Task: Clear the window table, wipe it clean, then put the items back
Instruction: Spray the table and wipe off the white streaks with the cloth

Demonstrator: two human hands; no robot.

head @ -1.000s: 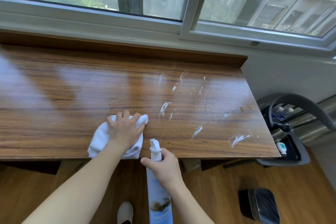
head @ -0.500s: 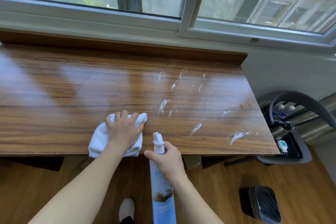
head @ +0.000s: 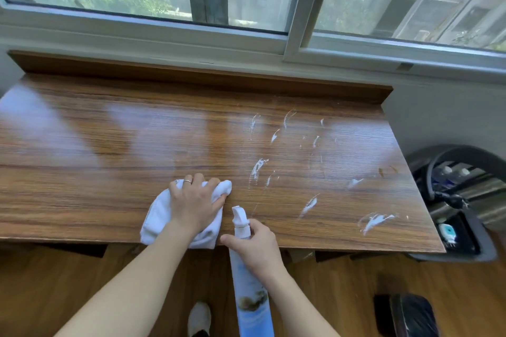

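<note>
- The right hand [head: 257, 247] is nearest, its fingers wrapped round the neck of a spray bottle [head: 247, 268] just off the near edge of the window table [head: 109, 161]; the nozzle points out over the wood.
- Just beyond, the left hand [head: 195, 200] lies on a bunched white cloth [head: 156, 219] at the near edge of the table, fingers curled over the far side of the cloth and gripping it; a ring shows on one finger.
- Past and to the right of the cloth, white foam streaks [head: 376, 220] are scattered over the right half of the tabletop; the left half shines with window glare.
- No items stand on the wood, so clearing looks done and wiping is the step in hand.
- The next move likely calls for sweeping the cloth rightward through the streaks, out to the far right corner.
- Right of the table, a dark tote [head: 460, 216] holds bottles, probably the things to put back.
</note>
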